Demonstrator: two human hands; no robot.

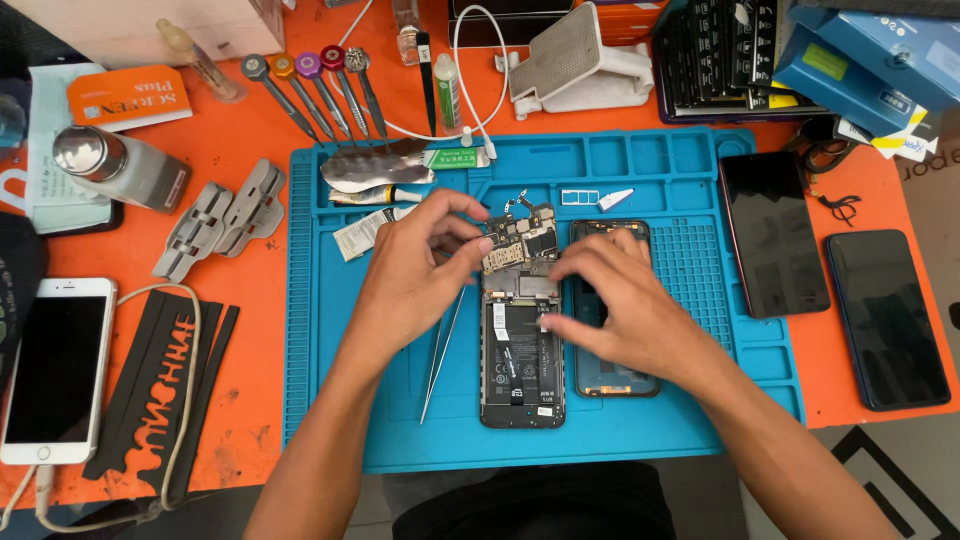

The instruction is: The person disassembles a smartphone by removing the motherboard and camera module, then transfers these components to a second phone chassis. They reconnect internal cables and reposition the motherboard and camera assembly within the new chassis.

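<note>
An opened phone (pixel 521 360) lies on the blue repair mat (pixel 620 430), its battery and inner parts showing. My left hand (pixel 415 275) pinches the green circuit board (pixel 520 240) at the phone's top end. The fingertips of my right hand (pixel 625 310) touch the phone's upper edge. That hand lies over a black back cover (pixel 612 380) beside the phone. Metal tweezers (pixel 440 350) rest on the mat just left of the phone.
Two dark phones (pixel 772 235) (pixel 886 318) lie at the right, a white phone (pixel 55 370) at the left. Screwdrivers (pixel 315 95), glue tubes (pixel 375 172), grey clamps (pixel 215 225), a metal canister (pixel 120 165), boxes (pixel 860 60) and black strips (pixel 160 390) crowd the orange table (pixel 260 300).
</note>
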